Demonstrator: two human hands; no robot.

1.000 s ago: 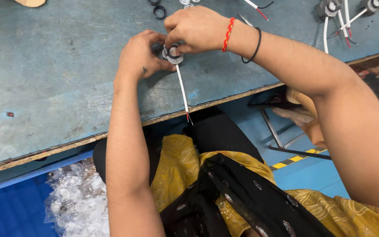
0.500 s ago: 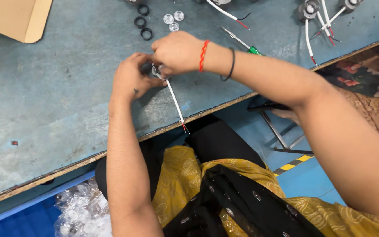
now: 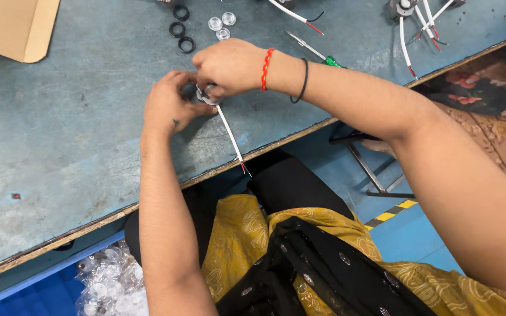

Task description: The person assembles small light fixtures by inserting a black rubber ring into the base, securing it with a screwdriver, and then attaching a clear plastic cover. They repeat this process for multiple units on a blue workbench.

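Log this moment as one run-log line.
left hand: grips small round part | right hand: grips same part | white lead: trails over table edge

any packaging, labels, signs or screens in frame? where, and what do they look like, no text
Cardboard box: top-left corner of the blue-grey workbench, plain tan, flat-sided, cut off by the frame edge.
Clear plastic bag: bottom left, below the bench edge, crinkled and see-through, filled with small clear parts.
Yellow-and-black hazard stripe: short floor marking on the blue floor, right of the person's lap.
No labels or screens visible.
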